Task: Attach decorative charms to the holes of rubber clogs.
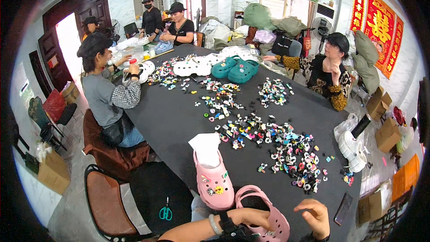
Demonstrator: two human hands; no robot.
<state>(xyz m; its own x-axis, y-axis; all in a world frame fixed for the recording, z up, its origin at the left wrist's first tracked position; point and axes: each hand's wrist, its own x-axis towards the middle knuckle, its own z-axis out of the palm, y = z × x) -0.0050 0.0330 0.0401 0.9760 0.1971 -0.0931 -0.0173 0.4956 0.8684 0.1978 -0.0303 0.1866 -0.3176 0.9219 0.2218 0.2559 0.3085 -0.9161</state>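
Observation:
A pink clog (282, 224) with its strap toward the table is at the near edge. My left hand (257, 217), wearing a pale bangle and a dark wristband, reaches into its opening and grips it; the fingertips are hidden inside. My right hand (314, 215) is raised just right of that clog, fingers loosely bent and apart, with nothing visible in them. Beside the held clog lies a second pink clog (215, 177), with white paper (207, 149) stuffed at its heel end and several small charms, including a yellow flower charm (218, 190), on its upper.
Loose colourful shoe charms (291, 154) spread over the black table (179, 116). Teal clogs (242, 71) and white clogs (192, 67) stand farther back. A phone (343, 208) lies at right, scissors (165, 210) on a black seat at left. Several people work around the table.

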